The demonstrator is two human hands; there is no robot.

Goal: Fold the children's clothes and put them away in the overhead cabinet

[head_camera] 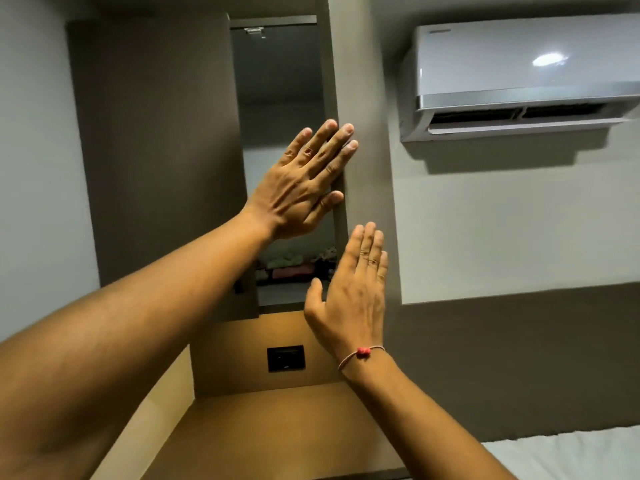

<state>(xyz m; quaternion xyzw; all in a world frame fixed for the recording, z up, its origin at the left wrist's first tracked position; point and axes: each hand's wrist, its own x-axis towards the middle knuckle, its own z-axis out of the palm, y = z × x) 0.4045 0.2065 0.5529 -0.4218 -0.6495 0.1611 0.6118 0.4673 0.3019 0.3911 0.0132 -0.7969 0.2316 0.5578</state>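
The dark brown overhead cabinet door [156,150] stands ajar at 10 o'clock; the left hand [304,181] lies flat, fingers spread, empty, over the tall opening; the folded children's clothes [294,265], pink and pale green, sit on the shelf at 6 o'clock of that hand; the right hand [349,296], flat and empty, is nearer them, at its 10 o'clock; the white air conditioner [519,74] hangs at 2 o'clock.
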